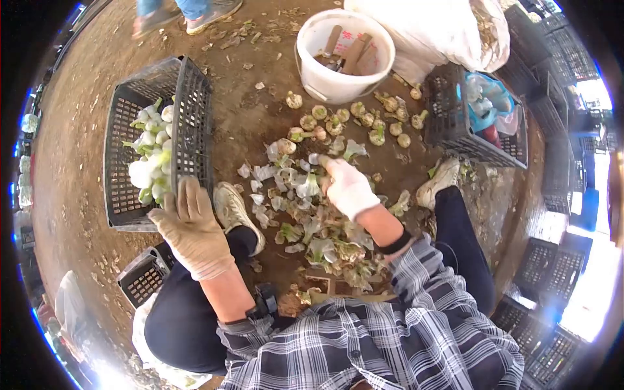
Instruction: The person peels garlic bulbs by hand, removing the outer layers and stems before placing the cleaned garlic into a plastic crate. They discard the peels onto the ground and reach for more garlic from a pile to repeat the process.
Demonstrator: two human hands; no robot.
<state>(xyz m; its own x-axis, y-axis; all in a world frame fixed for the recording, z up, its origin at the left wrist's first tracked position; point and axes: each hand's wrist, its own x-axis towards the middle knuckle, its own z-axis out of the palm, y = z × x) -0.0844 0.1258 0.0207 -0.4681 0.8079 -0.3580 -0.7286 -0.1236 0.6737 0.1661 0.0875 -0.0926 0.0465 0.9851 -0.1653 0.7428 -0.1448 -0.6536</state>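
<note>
My left hand [190, 227], in a pale glove, is open with fingers stretched out at the near rim of a black plastic crate [195, 117]. Inside the crate lie whitish garlic bulbs [153, 130] with short green stems; one near my fingertips looks bright and smeared. My right hand [350, 187], in a white glove, reaches over a heap of garlic skins and leaf scraps [318, 227] on the ground. Its fingers point left, the fingertips beside a loose skin, close to an unpeeled bulb [285, 147]. No bulb shows in it.
Several unpeeled garlic bulbs [377, 123] lie beyond my right hand. Behind them stands a white bucket [348, 88] holding brown pieces. A black crate [478, 146] with blue plastic bags is at right, near a large white sack [422, 32]. Another person's shoes [214, 16] show at top left.
</note>
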